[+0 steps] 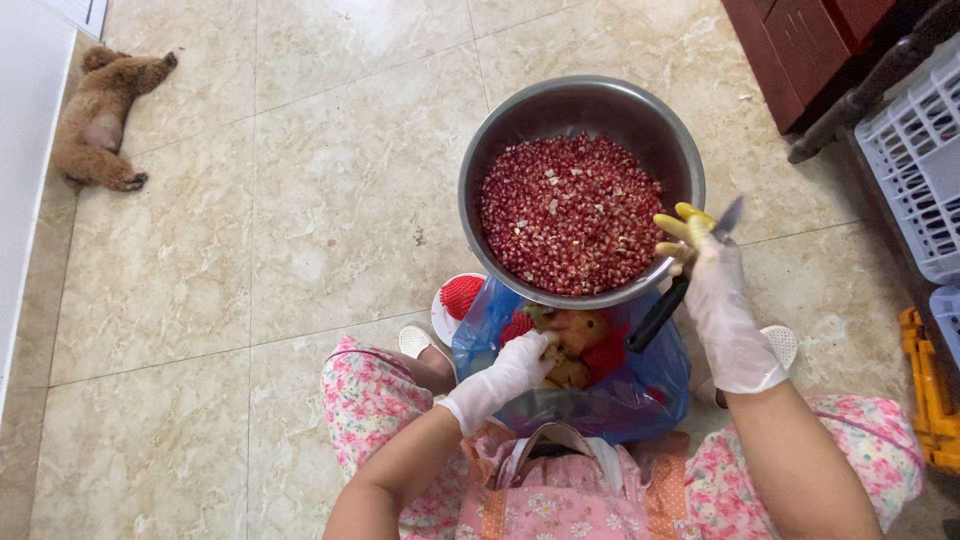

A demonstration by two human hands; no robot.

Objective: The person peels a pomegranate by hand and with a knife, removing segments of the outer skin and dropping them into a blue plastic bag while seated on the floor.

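The blue plastic bag [640, 390] hides most of the pomegranate peels [575, 335], and the left hand [505, 375] covers some too. The knife [690, 275] blade tip blurs (handle partly behind the bowl rim [470, 200]). The white crate [915, 150] is cut off at right.

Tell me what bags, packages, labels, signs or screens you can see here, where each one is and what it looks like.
Blue plastic bag: in front of the person's knees, partly under the steel bowl; translucent, crumpled, open-topped, holding fruit pieces; the left hand reaches into it.
White plastic crate: right edge of the view; lattice sides.
No labels, signs or screens show.
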